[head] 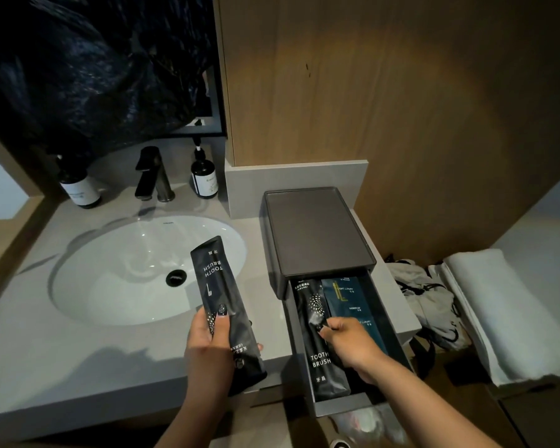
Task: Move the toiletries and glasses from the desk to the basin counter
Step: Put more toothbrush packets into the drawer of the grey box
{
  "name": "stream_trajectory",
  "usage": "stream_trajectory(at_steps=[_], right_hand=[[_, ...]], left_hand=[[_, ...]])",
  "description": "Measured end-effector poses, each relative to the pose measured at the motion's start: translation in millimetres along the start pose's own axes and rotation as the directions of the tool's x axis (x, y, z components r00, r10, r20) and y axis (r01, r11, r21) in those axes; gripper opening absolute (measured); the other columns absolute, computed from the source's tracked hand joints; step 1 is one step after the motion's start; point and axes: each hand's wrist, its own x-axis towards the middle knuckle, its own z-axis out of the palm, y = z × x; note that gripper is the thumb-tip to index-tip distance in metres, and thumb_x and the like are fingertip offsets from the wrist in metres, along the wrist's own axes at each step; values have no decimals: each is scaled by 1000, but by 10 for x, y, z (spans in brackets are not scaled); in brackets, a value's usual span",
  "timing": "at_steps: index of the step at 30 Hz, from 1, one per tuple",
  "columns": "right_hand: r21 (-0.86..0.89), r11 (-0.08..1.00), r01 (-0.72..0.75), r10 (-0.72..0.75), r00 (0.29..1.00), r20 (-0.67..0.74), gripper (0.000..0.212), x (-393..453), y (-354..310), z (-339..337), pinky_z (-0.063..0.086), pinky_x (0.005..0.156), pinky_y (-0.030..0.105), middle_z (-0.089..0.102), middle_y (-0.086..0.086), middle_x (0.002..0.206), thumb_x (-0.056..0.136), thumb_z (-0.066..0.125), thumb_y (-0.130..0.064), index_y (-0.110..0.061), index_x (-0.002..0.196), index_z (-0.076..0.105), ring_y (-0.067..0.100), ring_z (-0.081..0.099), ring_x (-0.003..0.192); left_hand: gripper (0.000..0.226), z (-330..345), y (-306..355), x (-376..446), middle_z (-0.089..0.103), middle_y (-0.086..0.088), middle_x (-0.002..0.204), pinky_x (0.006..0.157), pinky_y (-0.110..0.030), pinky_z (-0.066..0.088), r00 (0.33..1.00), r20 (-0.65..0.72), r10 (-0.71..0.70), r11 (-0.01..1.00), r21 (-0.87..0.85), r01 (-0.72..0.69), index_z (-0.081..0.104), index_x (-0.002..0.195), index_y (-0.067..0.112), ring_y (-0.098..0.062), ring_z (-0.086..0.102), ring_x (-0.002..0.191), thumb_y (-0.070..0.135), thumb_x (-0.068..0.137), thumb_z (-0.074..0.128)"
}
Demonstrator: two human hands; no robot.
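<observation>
My left hand (209,347) holds a black toothbrush packet (219,286) upright over the grey basin counter (78,367), just right of the white sink (126,270). My right hand (346,339) reaches into the open drawer (340,407) of a dark amenity box (314,231) and pinches a second black toothbrush packet (320,367) lying along the drawer's left side. Teal sachets (349,295) lie beside it in the drawer. No glasses are in view.
A dark tap (154,173) stands behind the sink between two dark pump bottles (78,185) (204,176). A wood panel wall rises behind the box. To the right lie crumpled clothes (427,295) and a folded white towel (505,312).
</observation>
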Motion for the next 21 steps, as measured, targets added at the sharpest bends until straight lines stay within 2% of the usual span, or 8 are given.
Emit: stream_trajectory(at_steps=[2,5,7,9,13,15,17,21], right_hand=[[-53,997,54,-56,998,-32,49,46,20,0,23,47,22,22,-4,51,91,59,-11,-20,53,28,6,21,44],[-85,987,133,-143,983,-119,49,52,21,1,37,53,14,34,-7,44,79,75,-17,-20,46,39,7,33,44],[-141,971,191,-217,956,-200,20,21,9,-24,44,60,10,55,-11,61,70,83,-23,-25,69,63,4,51,55],[-273,920,281,-336,924,-183,46,-11,43,-62,48,81,13,60,-12,101,73,81,-31,-29,114,62,2,58,88],[-578,635,512,-548,826,131,66,-44,138,-175,14,117,24,21,-11,155,93,52,-43,-27,150,23,9,15,145],[-652,537,536,-500,824,266,69,-15,190,-214,-4,117,27,-2,-11,159,95,43,-50,-30,152,9,10,-11,147],[-690,475,546,-470,820,325,72,18,221,-240,-14,114,30,-13,-10,158,92,34,-58,-32,151,0,12,-26,142],[-728,416,546,-456,817,352,74,44,211,-261,-20,112,34,-16,-11,156,92,32,-61,-34,150,-5,16,-33,140]], left_hand=[[16,70,19,-18,67,-18,87,52,-38,57,1000,17,-6,1000,-22,7,57,101,23,-29,67,63,16,100,43],[16,169,30,-64,65,-17,78,46,-32,54,999,48,8,1000,-1,-8,55,106,13,-23,65,51,15,101,40],[16,230,40,-98,64,-17,74,42,-28,51,998,61,31,999,18,-32,53,105,8,-23,65,47,15,101,39],[16,271,77,-147,60,-15,68,39,-22,47,995,79,60,997,34,-62,52,102,3,-14,62,43,13,101,39],[13,299,42,-155,63,-14,80,57,-32,54,999,4,41,996,75,-41,56,96,18,-17,65,65,16,99,43],[13,287,3,-139,64,-14,89,71,-39,50,999,-41,29,996,82,-26,58,97,22,-25,62,80,17,97,46],[14,288,-10,-126,65,-16,91,70,-37,49,998,-61,7,999,49,-4,58,102,18,-25,61,79,14,97,46],[15,332,-44,-125,66,-17,94,77,-46,52,999,-32,-19,999,27,20,57,108,18,-28,64,82,20,98,46]])
